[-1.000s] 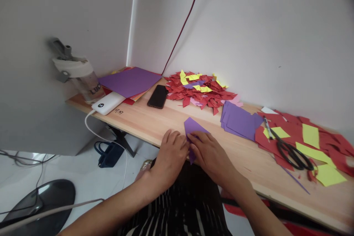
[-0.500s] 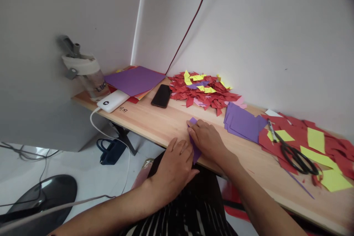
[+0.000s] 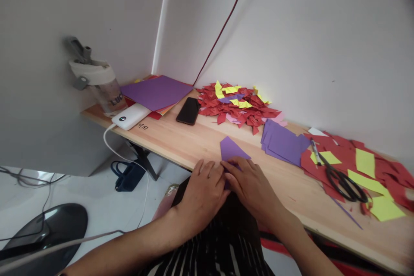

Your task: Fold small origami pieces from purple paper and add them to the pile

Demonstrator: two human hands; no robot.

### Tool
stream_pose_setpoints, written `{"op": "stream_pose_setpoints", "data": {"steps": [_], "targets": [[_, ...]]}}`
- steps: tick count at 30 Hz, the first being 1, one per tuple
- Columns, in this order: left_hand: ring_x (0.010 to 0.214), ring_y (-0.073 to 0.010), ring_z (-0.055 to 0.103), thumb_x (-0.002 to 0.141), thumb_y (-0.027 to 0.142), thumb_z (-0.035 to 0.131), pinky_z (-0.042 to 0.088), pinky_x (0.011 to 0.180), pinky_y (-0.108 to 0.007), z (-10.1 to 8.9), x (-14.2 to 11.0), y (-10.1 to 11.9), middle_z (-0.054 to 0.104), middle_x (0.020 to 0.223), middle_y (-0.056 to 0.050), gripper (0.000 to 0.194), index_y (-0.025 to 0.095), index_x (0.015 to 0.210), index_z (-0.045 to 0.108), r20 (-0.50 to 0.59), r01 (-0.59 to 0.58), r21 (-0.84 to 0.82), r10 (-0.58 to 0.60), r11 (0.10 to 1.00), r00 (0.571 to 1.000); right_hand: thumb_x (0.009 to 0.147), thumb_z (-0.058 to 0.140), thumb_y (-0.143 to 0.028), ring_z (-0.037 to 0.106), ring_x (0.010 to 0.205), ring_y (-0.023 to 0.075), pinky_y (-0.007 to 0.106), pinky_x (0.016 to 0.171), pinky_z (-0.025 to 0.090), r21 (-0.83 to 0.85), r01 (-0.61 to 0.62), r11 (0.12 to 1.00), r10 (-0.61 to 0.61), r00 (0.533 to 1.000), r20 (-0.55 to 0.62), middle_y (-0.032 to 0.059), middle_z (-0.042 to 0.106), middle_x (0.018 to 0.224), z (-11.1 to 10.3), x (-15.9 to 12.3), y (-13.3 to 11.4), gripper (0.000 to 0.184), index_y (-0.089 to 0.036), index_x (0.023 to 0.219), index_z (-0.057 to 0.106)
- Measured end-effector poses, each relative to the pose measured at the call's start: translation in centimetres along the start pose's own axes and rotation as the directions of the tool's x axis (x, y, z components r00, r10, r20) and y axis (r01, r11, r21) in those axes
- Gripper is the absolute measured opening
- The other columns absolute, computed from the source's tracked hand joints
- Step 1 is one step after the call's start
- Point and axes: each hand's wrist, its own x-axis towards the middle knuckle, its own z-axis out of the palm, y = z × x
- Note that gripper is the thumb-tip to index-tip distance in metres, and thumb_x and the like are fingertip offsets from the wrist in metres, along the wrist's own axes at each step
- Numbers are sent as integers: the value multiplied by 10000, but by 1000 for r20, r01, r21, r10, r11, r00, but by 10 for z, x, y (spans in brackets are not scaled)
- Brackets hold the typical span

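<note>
A piece of purple paper [image 3: 232, 148] with a slanted folded edge lies at the front edge of the table, its near part covered by my hands. My left hand [image 3: 207, 187] rests at its near left, closed with the fingertips on the table and the thumb tucked by the paper's near end. From the right, my right hand [image 3: 251, 181] closes on the paper's near part, fingers bent and thumb close to my left hand. Right of it lies a stack of purple paper squares [image 3: 284, 142].
Behind are a phone [image 3: 188, 111] and a heap of folded red paper pieces [image 3: 239, 108]. Scissors [image 3: 344, 183] and a marker [image 3: 315, 152] lie on red paper sheets [image 3: 349, 151] at right. At left stand a bottle [image 3: 105, 88] and a white power bank [image 3: 131, 116].
My right hand has moved down toward me and nearer my left hand. More of the purple paper shows, its far end now wider with a slanted side.
</note>
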Motion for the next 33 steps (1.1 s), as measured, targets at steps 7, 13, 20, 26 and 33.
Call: {"op": "stream_pose_setpoints", "data": {"steps": [7,13,20,26,33], "targets": [[1232,-267,508,937,350,493,350,1098,-468,2,-2,0,611,1283,-95,437,111,1299,546,10,-45,33,45,998,999,993,353,-269,565,975,237,375,870,419,-38,-24,999,23,999,-34,130,625,1114,4,28,6,382,-166,1207,652],[1270,-273,476,941,410,471,333,1118,-473,-2,0,3,568,1344,-117,480,106,1306,543,60,-22,42,20,999,998,1008,314,-302,568,909,228,352,811,408,-107,-52,993,49,998,-30,123,630,1049,5,47,13,407,-187,1203,653],[1314,-311,438,967,406,407,321,1109,-553,0,15,-13,554,1369,-86,422,185,1290,566,39,44,40,-46,998,998,1011,319,-333,589,895,242,346,759,402,-242,-162,957,164,986,-12,126,617,1032,3,60,29,417,-180,1258,619],[1354,-362,379,969,355,409,266,1099,-648,5,37,-38,539,1393,-43,333,238,1190,630,15,45,56,-46,997,999,1002,346,-350,615,940,281,399,803,433,-296,-249,922,258,966,-6,165,644,1063,-5,42,32,422,-141,1230,632],[1337,-355,406,968,272,407,308,1075,-647,14,44,-45,548,1387,-54,360,241,1283,579,-1,20,80,-20,997,1000,1000,337,-348,430,1353,251,431,1076,358,-94,15,995,-16,1000,-10,138,479,1462,12,21,2,505,-86,1414,461]]}}
